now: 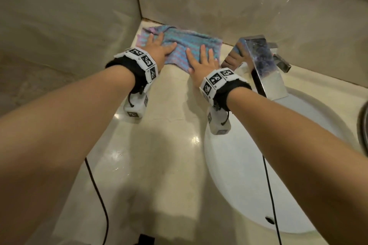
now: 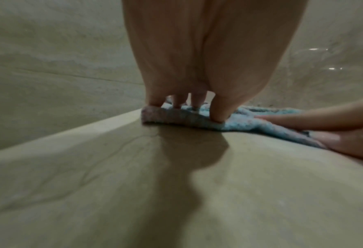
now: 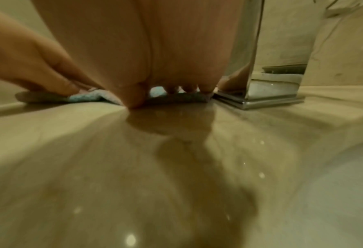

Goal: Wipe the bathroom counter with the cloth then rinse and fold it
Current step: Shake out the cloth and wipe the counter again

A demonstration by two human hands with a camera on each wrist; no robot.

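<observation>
Beige marble tabletop meets tiled walls at a back corner, where the blue-pink cloth lies flat. Left hand and right hand press it, each grip flat with straight fingers. Just right stands the chrome faucet, above the white sink.

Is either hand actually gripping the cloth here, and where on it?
Neither grips. The left hand presses flat on the cloth at its left end, the right hand on its right front part.
</observation>
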